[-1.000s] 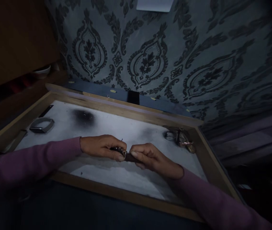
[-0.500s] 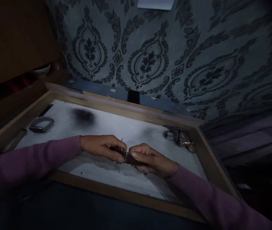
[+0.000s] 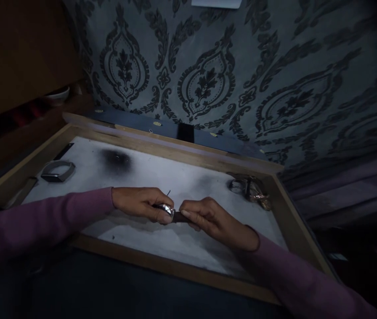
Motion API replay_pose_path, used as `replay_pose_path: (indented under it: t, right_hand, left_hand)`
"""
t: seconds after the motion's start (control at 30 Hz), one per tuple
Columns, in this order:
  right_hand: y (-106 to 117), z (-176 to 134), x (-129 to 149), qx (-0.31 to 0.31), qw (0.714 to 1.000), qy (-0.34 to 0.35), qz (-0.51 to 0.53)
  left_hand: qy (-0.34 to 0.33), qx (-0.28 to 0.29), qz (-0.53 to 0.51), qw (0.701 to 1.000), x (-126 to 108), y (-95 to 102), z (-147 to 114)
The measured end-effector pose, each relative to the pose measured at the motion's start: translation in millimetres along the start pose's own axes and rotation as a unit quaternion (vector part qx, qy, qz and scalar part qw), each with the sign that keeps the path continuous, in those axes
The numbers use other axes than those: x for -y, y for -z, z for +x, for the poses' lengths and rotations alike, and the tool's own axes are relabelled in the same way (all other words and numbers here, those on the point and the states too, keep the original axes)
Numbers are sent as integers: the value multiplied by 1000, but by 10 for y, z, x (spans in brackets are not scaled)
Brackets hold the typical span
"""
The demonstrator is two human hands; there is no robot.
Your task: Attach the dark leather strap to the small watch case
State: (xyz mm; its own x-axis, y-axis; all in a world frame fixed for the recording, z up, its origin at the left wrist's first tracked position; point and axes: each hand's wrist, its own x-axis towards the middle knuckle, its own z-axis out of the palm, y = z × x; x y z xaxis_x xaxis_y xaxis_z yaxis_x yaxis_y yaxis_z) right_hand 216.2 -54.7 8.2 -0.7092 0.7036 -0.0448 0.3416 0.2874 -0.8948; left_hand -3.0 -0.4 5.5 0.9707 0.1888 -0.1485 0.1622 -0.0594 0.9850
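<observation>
Between my two hands is a wristwatch (image 3: 167,208) with a shiny case and a dark brown strap, held above the tray's white base. My left hand (image 3: 147,204) is closed round the case, thumb in front and fingers behind. On the strap, at the right of the case, my right hand (image 3: 208,217) pinches with thumb and forefinger. A thin dark pin or strap end pokes up behind my left fingers; I cannot tell which. Part of the case is hidden by my left hand.
The shallow wooden tray (image 3: 135,252) has raised rims all round. At its left lie a grey banded watch (image 3: 58,171) and a dark flat strip (image 3: 64,151). Several tangled watches or bracelets (image 3: 250,188) lie at the right. Patterned wall (image 3: 205,84) rises behind.
My right hand has shifted slightly and its wrist has turned, with more of the strap showing. The watch case has tilted and now catches the light. My left hand stays nearly in place.
</observation>
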Motion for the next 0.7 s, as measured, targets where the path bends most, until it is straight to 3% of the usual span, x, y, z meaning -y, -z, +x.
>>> replay_pose_path:
  t: [0.13, 0.27, 0.5, 0.7]
  right_hand:
    - [4, -20, 3, -6, 996, 31, -89]
    - [17, -29, -27, -4, 990, 31, -137]
    - [14, -17, -41, -29, 983, -6, -181]
    - [-46, -18, -55, -66, 976, -37, -206]
  left_hand:
    - [-10, -9, 22, 1000, -15, -16, 0]
    - [-37, -56, 148, 987, -7, -43, -3]
    - [-34, -146, 374, 915, 68, -114, 5]
    - [-20, -180, 469, 864, 98, -134, 16]
